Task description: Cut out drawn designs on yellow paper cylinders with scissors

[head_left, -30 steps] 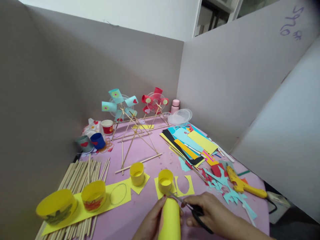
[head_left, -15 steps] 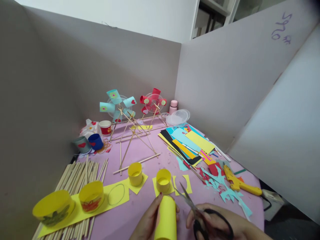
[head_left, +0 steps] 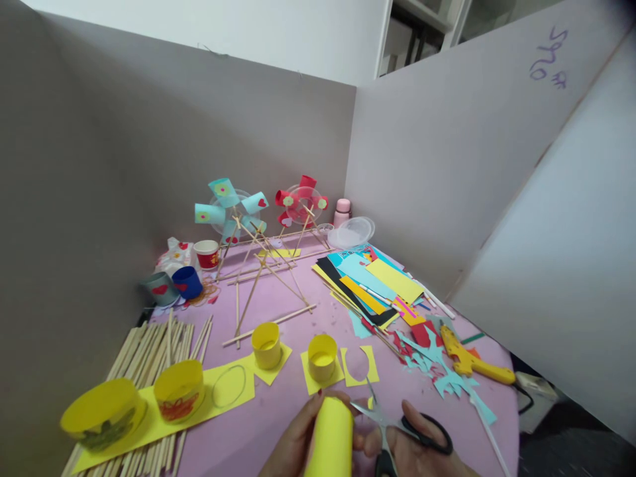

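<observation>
Left hand [head_left: 293,442]: curled around the yellow tube [head_left: 330,437].
Yellow tube: between the hands; likely light paper, springy, easily dented, so best held gently around its middle.
Scissors [head_left: 379,418]: spread just beside the tube; likely stiff, best held by the handles [head_left: 446,440].
Right hand [head_left: 415,457]: holding the scissors.

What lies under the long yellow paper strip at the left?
Pale wooden sticks pass under the yellow paper strip, showing beyond both long edges. Whatever lies directly beneath, including the sticks' covered middles, cannot be seen.
</observation>
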`<act>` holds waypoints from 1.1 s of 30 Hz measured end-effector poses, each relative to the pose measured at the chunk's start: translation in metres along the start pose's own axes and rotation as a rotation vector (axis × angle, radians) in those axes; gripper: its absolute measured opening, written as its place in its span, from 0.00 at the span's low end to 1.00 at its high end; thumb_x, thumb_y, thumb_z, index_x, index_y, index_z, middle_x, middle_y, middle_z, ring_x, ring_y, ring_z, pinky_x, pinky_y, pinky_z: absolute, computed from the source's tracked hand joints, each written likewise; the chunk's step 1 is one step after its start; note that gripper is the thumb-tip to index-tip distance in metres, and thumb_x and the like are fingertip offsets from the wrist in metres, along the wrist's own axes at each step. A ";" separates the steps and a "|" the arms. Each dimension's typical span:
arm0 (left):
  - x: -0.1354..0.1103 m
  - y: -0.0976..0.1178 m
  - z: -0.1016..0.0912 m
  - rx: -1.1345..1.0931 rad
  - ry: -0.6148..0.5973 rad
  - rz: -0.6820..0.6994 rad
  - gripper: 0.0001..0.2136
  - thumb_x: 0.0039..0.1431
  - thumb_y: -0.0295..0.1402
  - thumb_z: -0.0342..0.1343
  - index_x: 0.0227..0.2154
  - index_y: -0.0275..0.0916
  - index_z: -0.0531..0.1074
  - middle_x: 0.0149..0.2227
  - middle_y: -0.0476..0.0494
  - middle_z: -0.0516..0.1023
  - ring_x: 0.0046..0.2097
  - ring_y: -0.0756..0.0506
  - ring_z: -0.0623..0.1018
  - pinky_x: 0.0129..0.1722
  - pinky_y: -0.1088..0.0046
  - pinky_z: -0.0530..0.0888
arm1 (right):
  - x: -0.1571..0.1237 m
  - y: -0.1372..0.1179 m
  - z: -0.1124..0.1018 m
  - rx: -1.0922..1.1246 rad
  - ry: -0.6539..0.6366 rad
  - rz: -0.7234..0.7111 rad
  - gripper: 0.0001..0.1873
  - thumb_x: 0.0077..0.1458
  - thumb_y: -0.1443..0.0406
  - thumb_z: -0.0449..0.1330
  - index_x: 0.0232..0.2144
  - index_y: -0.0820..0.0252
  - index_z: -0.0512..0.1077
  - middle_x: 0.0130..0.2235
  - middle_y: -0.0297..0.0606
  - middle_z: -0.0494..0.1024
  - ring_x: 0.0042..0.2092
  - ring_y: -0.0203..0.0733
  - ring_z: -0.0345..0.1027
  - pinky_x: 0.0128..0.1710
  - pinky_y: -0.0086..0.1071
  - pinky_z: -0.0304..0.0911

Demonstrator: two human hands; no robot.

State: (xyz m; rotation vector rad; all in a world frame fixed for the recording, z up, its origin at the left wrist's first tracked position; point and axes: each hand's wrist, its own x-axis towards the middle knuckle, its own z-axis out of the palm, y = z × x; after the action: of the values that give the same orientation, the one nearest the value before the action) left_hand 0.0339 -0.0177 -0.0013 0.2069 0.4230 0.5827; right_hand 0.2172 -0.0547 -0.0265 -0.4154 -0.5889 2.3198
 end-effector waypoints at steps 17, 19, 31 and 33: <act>-0.001 0.002 -0.011 -0.027 0.213 -0.020 0.19 0.57 0.40 0.54 0.38 0.23 0.75 0.23 0.38 0.82 0.24 0.47 0.79 0.26 0.75 0.73 | -0.009 -0.042 0.035 -1.153 0.310 -0.128 0.24 0.50 0.52 0.63 0.46 0.58 0.70 0.28 0.31 0.69 0.28 0.35 0.58 0.29 0.27 0.53; 0.001 0.001 -0.014 -0.039 0.228 0.027 0.17 0.57 0.38 0.55 0.33 0.24 0.76 0.24 0.38 0.83 0.26 0.46 0.80 0.29 0.74 0.74 | -0.006 -0.045 0.039 -1.436 0.393 -0.156 0.22 0.47 0.57 0.65 0.45 0.58 0.71 0.32 0.33 0.72 0.29 0.37 0.59 0.29 0.27 0.54; 0.001 -0.004 -0.006 -0.076 0.206 0.087 0.13 0.57 0.36 0.55 0.36 0.30 0.76 0.30 0.39 0.83 0.30 0.46 0.80 0.35 0.72 0.71 | 0.004 -0.051 0.052 -1.956 0.469 0.030 0.23 0.43 0.60 0.66 0.45 0.49 0.72 0.38 0.35 0.75 0.38 0.44 0.68 0.36 0.29 0.57; 0.001 -0.005 -0.003 -0.082 0.164 0.083 0.13 0.56 0.38 0.55 0.37 0.32 0.75 0.30 0.39 0.82 0.31 0.45 0.79 0.37 0.69 0.71 | 0.005 -0.050 0.051 -1.978 0.452 0.022 0.21 0.45 0.60 0.64 0.45 0.49 0.71 0.38 0.34 0.75 0.39 0.44 0.67 0.37 0.29 0.57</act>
State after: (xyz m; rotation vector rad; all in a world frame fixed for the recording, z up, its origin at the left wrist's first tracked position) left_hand 0.0356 -0.0210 -0.0057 0.0990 0.5501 0.7004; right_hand 0.2185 -0.0339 0.0423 -1.6235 -2.3650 0.7670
